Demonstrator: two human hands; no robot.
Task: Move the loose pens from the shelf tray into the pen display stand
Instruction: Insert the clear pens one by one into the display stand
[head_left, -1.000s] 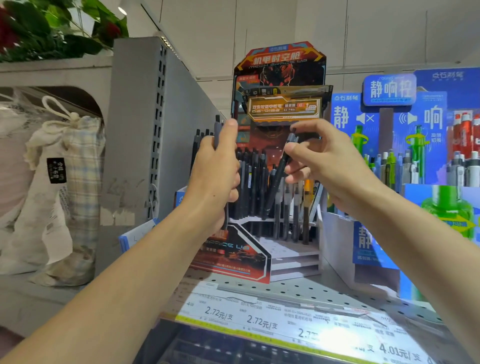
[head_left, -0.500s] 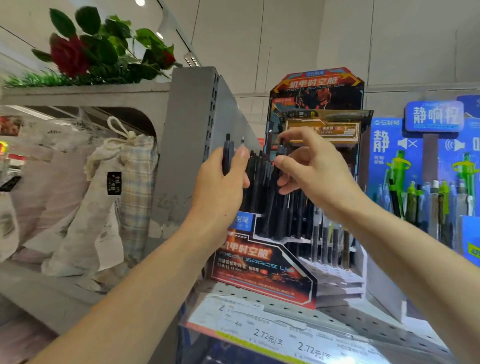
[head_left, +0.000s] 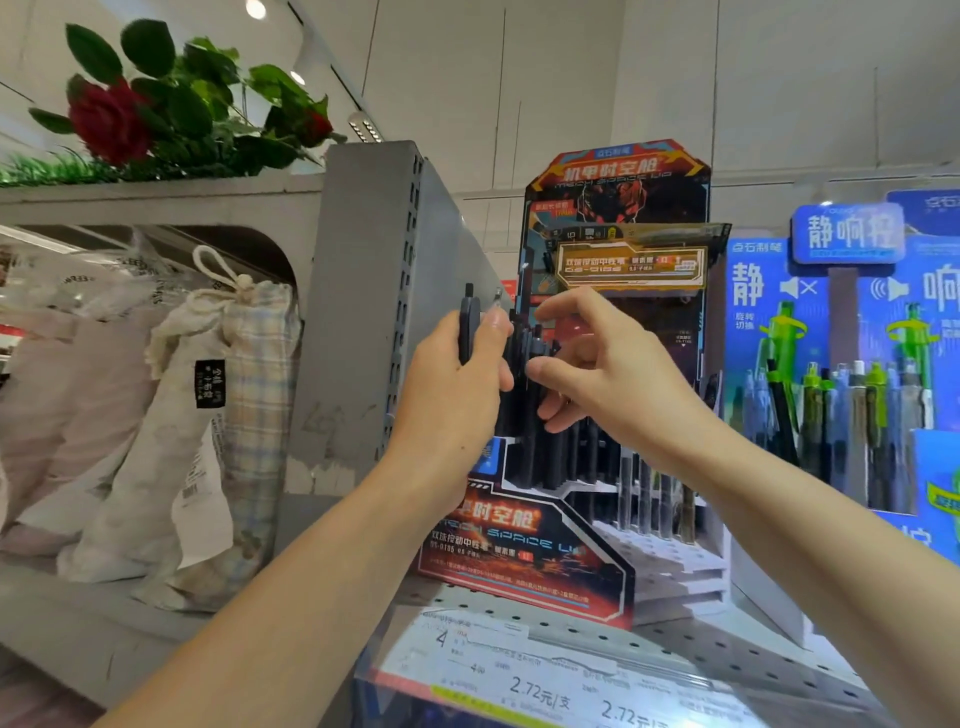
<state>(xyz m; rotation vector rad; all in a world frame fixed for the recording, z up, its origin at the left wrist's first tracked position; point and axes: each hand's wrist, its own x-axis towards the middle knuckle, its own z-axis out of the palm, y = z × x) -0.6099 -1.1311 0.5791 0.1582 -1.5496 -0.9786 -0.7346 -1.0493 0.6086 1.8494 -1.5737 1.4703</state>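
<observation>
A tall cardboard pen display stand (head_left: 550, 551) stands on a perforated metal shelf (head_left: 727, 649), directly behind both hands. Rows of dark pens (head_left: 550, 447) stand upright in its stepped tiers, just below and behind the right hand (head_left: 608, 374), whose grip is loose, fingers half curled around nothing. The left hand (head_left: 457, 395) is clenched around a small bundle of dark pens (head_left: 467, 327), their tops poking above its thumb, just left of the stand.
</observation>
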